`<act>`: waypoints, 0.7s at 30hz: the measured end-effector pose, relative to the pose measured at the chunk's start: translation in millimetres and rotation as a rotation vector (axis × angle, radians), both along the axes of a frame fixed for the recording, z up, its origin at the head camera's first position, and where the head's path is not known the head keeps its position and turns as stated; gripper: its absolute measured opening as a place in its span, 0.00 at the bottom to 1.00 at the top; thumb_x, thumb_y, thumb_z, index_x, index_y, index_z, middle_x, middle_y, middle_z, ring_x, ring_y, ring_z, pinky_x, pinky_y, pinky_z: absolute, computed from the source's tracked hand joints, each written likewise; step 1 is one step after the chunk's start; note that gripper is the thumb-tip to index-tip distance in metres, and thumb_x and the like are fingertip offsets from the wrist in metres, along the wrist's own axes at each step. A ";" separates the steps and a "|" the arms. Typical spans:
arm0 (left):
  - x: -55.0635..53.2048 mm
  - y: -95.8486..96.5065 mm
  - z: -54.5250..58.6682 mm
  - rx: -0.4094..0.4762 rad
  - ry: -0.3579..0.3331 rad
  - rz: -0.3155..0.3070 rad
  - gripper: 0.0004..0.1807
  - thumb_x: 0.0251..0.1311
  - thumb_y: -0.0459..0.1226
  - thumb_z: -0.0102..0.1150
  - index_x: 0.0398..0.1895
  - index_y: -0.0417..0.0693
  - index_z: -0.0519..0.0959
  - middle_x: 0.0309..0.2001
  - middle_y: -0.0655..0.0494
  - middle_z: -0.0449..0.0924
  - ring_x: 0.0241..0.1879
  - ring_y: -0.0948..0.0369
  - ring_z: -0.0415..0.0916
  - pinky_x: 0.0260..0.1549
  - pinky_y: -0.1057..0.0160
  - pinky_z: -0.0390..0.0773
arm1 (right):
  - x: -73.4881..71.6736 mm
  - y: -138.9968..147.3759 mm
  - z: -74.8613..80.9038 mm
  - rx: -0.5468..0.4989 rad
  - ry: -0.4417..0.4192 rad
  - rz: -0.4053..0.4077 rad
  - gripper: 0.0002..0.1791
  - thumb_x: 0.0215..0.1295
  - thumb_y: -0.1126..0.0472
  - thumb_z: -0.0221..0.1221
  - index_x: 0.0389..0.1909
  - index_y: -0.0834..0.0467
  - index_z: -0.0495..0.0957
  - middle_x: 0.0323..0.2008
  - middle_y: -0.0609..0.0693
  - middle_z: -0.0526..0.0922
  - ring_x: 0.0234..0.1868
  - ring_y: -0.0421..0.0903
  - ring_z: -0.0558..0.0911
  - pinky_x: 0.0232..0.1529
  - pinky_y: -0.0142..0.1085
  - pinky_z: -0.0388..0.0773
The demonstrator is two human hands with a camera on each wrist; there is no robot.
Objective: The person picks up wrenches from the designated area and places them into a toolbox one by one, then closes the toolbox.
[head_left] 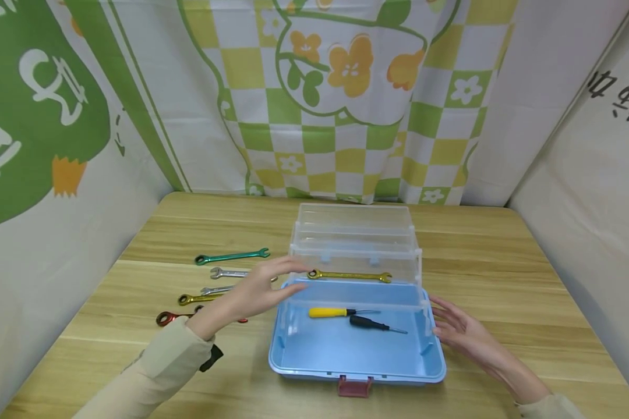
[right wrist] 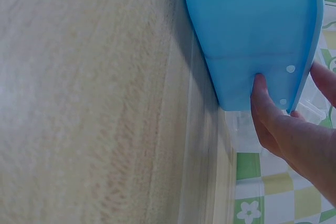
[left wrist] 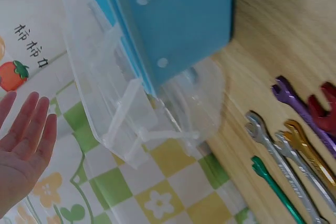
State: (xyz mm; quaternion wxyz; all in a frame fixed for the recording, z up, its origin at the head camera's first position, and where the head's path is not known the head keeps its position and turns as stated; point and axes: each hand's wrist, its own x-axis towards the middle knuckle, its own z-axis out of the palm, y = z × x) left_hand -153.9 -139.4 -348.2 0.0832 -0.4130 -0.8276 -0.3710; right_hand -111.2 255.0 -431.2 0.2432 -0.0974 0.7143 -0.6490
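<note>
Left hand (head_left: 259, 289) spread, right hand (head_left: 465, 333) against the open blue toolbox (head_left: 353, 356).
I have the left thumb and fingers apart near the toolbox's left side, fingertips just beside one end of a gold wrench (head_left: 350, 276); I can't tell whether they touch it. That wrench lies at the clear lid (head_left: 353, 218) along the back edge. My right fingers rest on the right side. Yellow (head_left: 327, 313) and black (head_left: 368, 323) screwdrivers lie inside the toolbox, and a green wrench (head_left: 233, 256) on the tabletop (head_left: 477, 244) to its left.
</note>
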 end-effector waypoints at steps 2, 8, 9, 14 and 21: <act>3.3 -6.7 -2.8 0.017 -0.016 0.030 0.16 0.52 0.32 0.59 0.46 0.42 0.76 0.46 0.51 0.76 0.48 0.55 0.72 0.46 0.59 0.72 | 0.0 0.0 0.0 0.001 -0.001 0.000 0.38 0.64 0.64 0.49 0.67 0.62 0.37 0.63 0.72 0.43 0.59 0.49 0.65 0.53 0.40 0.68; 11.9 -27.5 -13.2 0.020 -0.069 0.114 0.16 0.51 0.32 0.59 0.46 0.42 0.76 0.46 0.52 0.77 0.45 0.58 0.73 0.41 0.60 0.74 | -0.8 0.7 -1.0 -0.014 0.004 0.004 0.38 0.64 0.64 0.49 0.67 0.63 0.37 0.63 0.73 0.42 0.57 0.44 0.67 0.52 0.39 0.68; 12.9 -30.8 -15.1 0.017 -0.079 0.126 0.16 0.51 0.32 0.59 0.46 0.42 0.76 0.46 0.52 0.77 0.45 0.58 0.73 0.41 0.60 0.74 | -0.9 0.7 -1.1 -0.015 0.003 0.004 0.38 0.64 0.64 0.49 0.67 0.63 0.37 0.63 0.73 0.42 0.56 0.43 0.67 0.53 0.39 0.68; 17.5 -46.8 -24.5 0.008 -0.110 0.189 0.17 0.50 0.33 0.61 0.46 0.45 0.76 0.46 0.51 0.77 0.46 0.58 0.73 0.41 0.60 0.75 | -1.1 0.5 -0.7 -0.019 -0.005 0.002 0.38 0.64 0.64 0.49 0.67 0.63 0.37 0.63 0.72 0.42 0.56 0.41 0.68 0.53 0.41 0.68; 21.3 -65.2 -36.4 0.025 -0.125 0.249 0.16 0.47 0.33 0.63 0.43 0.48 0.78 0.43 0.55 0.77 0.42 0.58 0.74 0.39 0.62 0.76 | -0.9 0.0 -1.2 -0.030 0.002 0.009 0.38 0.64 0.64 0.49 0.67 0.63 0.37 0.63 0.73 0.42 0.54 0.37 0.68 0.53 0.40 0.68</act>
